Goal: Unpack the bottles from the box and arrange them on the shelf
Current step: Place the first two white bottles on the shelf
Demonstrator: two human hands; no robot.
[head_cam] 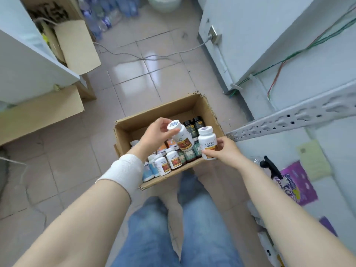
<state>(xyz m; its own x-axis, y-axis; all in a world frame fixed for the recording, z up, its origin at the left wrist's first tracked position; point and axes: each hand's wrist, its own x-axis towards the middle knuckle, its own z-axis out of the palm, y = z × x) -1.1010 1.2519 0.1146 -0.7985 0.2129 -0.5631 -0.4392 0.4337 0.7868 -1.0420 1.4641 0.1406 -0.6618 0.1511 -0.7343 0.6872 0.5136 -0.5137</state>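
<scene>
We look down from head height at an open cardboard box [167, 112] standing on the tiled floor [134, 78], just ahead of our knees in blue jeans. Our left hand [154, 134], its wrist wrapped in a white band [123, 170], curls its fingers round a white tilted bottle [182, 137] with a red-brown label, its cap leaning to the left. Our right hand [224, 151] pinches a second white upright bottle [208, 144] by its lower half. Both bottles hang above the box, close together and perhaps touching. Below them the box holds many more packed bottles [169, 161]: white ones along the near side, dark ones at the far corner.

We judge this to be the lifting-out step, early in the task, since most of the stock sits in the box. The next move calls for carrying both bottles to the right, to the shelf [289, 117], whose pale perforated metal rail runs just beside the box. Each bottle must be stood upright there, and the tilted one needs righting first.

Much is hard to make out. The shelf board itself runs off the right edge, so we cannot tell what already stands on it. Our hands hide the middle of the box, and the label print is too small to read.
</scene>
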